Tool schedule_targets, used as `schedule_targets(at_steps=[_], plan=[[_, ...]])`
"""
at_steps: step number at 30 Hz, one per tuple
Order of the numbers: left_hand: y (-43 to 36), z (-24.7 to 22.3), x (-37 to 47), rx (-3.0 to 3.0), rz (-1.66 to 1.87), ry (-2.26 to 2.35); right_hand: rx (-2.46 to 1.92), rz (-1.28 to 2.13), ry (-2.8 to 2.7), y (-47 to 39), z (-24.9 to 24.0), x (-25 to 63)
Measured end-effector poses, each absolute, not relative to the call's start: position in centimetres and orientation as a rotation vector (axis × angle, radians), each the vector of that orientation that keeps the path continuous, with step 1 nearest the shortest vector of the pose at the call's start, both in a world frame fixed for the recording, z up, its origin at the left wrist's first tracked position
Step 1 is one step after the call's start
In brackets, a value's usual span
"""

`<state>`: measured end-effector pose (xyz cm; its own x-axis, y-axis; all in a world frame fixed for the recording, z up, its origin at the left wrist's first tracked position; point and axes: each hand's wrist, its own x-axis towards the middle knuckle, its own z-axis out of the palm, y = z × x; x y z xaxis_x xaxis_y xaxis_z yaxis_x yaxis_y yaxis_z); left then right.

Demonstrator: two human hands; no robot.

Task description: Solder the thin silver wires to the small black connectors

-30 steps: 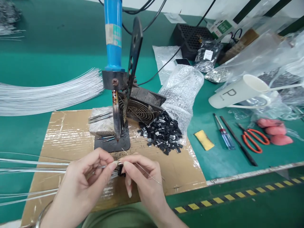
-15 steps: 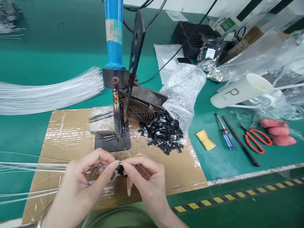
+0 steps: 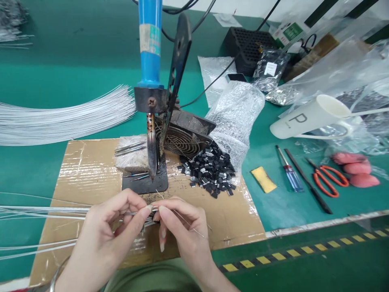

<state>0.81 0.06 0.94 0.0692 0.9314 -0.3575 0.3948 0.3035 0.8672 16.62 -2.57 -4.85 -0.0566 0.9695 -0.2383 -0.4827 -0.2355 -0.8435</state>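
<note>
My left hand (image 3: 114, 233) pinches the ends of thin white wires (image 3: 45, 213) that run in from the left edge. My right hand (image 3: 185, 229) meets it fingertip to fingertip, pinched on a small part too hidden to name, with a thin solder-like wire (image 3: 197, 232) passing through its fingers. Just beyond the hands hangs a blue soldering iron (image 3: 151, 65), tip down in a black metal stand (image 3: 179, 56). A heap of small black connectors (image 3: 212, 170) lies on the cardboard (image 3: 79, 170), right of the iron.
A round-grilled fan (image 3: 182, 138) stands behind the iron. More white wires (image 3: 60, 123) lie at the left. To the right are bubble wrap (image 3: 238, 117), a yellow sponge (image 3: 263, 179), a screwdriver (image 3: 291, 174), orange-handled scissors (image 3: 330, 180) and a white mug (image 3: 310, 117).
The fingers of my right hand have shifted slightly, and the thin wire in them sits a little differently. The iron appears a little further right in the view.
</note>
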Motion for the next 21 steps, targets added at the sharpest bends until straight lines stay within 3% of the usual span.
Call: schedule_targets(at_steps=[21], plan=[[-0.56, 1.04, 1.5, 1.245, 0.678, 1.568, -0.974, 1.648, -0.514, -2.54, -5.11, 15.98]])
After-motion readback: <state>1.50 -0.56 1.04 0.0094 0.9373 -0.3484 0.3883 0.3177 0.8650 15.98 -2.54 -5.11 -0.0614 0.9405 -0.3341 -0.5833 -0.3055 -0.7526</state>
